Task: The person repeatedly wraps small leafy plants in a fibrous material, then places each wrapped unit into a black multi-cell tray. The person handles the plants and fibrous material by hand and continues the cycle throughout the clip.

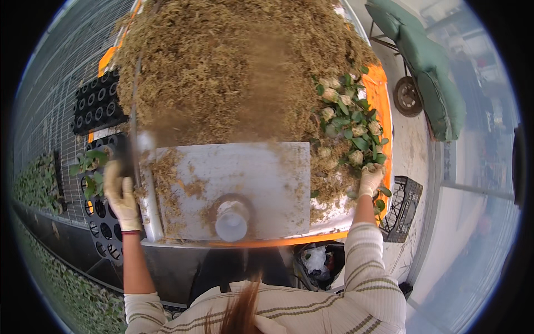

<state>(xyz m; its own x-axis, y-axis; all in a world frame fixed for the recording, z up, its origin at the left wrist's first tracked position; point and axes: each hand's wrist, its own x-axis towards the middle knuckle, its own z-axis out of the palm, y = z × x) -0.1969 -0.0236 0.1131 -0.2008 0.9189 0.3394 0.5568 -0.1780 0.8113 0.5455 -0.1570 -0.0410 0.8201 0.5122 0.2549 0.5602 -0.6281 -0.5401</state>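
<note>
My left hand (121, 202), in a pale glove, is over the black plastic tray with round cells (100, 208) at the left. Its thumb stands apart from the fingers, and I see nothing held between them. Small green-leaved plants (92, 160) sit in cells beside it, and its fingertips are blurred. On the right, my gloved right hand (371, 178) touches the near end of a heap of young plants with moss-wrapped roots (358, 131). Its fingers curl among the leaves, so whether they grip a plant is hidden.
Dried moss (208, 75) covers the tabletop behind a grey board (267, 179). A white cup (231, 223) stands on that board. Another black cell tray (98, 102) lies at the far left. A black crate (401, 208) and a cart with green sacks (434, 79) are at the right.
</note>
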